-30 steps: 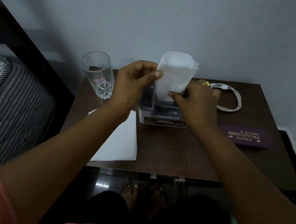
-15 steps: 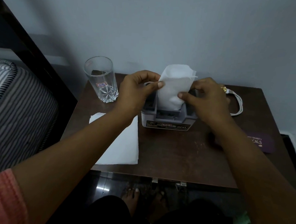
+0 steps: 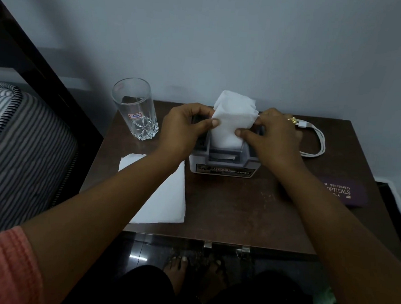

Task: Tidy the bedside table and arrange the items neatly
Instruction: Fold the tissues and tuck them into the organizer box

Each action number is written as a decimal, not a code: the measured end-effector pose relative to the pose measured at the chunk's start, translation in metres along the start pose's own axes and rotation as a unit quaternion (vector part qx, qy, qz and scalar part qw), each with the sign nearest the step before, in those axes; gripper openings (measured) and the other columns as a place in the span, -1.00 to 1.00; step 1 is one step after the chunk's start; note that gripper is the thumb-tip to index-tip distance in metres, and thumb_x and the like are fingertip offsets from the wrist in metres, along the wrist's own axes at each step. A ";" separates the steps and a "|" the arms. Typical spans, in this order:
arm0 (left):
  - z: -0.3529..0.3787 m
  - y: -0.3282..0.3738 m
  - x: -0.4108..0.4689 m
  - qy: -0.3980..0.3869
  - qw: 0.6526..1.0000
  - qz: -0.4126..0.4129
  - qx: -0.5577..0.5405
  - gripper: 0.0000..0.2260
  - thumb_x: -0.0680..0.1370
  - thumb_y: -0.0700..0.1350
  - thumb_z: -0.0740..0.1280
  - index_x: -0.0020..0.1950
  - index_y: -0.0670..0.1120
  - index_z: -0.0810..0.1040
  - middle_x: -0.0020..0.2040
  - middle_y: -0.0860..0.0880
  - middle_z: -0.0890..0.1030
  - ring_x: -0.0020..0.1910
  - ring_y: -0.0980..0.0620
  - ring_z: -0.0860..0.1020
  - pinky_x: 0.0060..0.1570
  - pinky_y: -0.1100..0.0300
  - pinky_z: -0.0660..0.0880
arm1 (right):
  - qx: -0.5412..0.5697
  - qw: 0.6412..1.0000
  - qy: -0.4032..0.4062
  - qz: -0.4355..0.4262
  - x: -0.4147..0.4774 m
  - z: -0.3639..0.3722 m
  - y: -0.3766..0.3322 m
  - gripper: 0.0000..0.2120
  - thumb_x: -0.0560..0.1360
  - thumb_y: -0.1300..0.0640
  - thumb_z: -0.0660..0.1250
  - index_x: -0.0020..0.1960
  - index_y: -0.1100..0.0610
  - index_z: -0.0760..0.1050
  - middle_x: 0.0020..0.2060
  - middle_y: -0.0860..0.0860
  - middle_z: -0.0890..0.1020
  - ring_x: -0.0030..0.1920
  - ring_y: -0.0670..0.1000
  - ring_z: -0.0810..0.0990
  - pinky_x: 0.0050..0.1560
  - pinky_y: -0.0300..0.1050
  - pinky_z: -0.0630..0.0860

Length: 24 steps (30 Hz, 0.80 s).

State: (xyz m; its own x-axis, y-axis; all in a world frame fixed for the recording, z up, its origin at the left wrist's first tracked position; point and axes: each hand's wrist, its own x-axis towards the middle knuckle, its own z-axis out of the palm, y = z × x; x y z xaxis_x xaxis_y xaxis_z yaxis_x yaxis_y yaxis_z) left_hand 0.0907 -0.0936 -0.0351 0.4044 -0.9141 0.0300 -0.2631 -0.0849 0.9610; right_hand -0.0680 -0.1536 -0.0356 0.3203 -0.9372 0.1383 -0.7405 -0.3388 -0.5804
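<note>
As left hand (image 3: 184, 131) and right hand (image 3: 274, 136) pinch the tissue (image 3: 232, 115), fingers (image 3: 196, 108) curl.

A home bedroom is showing here: a striped mattress (image 3: 19, 145) is lying beside a dark bedside table (image 3: 238, 213) (bare wall (image 3: 224, 47) behind). A drinking glass (image 3: 136, 110) is standing on it.
</note>
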 end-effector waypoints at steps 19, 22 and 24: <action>0.005 -0.008 0.002 0.049 0.991 0.020 0.124 -0.81 0.28 0.10 0.47 -0.13 0.24 0.63 -0.04 0.15 0.67 0.07 0.07 0.58 0.14 -0.18 0.45 | 0.004 1.000 0.015 -0.014 -0.006 0.006 0.001 -0.79 0.44 0.00 0.37 0.05 0.01 0.59 -0.10 -0.08 0.39 0.06 0.12 0.46 0.01 0.03 0.26; 0.006 -0.006 0.000 0.058 0.989 0.036 0.134 -0.83 0.32 0.09 0.49 -0.10 0.19 0.66 -0.04 0.16 0.66 0.07 0.09 0.57 0.16 -0.17 0.42 | 0.026 0.999 0.037 -0.026 -0.004 0.006 -0.002 -0.74 0.44 -0.02 0.36 0.09 0.04 0.58 -0.10 -0.07 0.39 0.04 0.12 0.46 0.04 0.10 0.36; 0.007 -0.005 0.000 0.061 0.986 0.028 0.151 -0.86 0.36 0.09 0.48 -0.10 0.17 0.66 -0.03 0.16 0.66 0.08 0.10 0.56 0.19 -0.12 0.36 | 0.038 0.998 0.039 -0.027 -0.005 0.005 -0.006 -0.72 0.44 -0.02 0.37 0.12 0.05 0.56 -0.09 -0.03 0.45 0.02 0.07 0.45 0.07 0.13 0.38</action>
State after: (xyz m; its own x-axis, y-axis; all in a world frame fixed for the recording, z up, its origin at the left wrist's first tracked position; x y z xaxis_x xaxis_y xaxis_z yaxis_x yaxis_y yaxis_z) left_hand 0.0855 -0.0958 -0.0423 0.4795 -0.8675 0.1319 -0.5301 -0.1666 0.8314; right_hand -0.0624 -0.1464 -0.0367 0.3084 -0.9227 0.2314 -0.6752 -0.3837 -0.6300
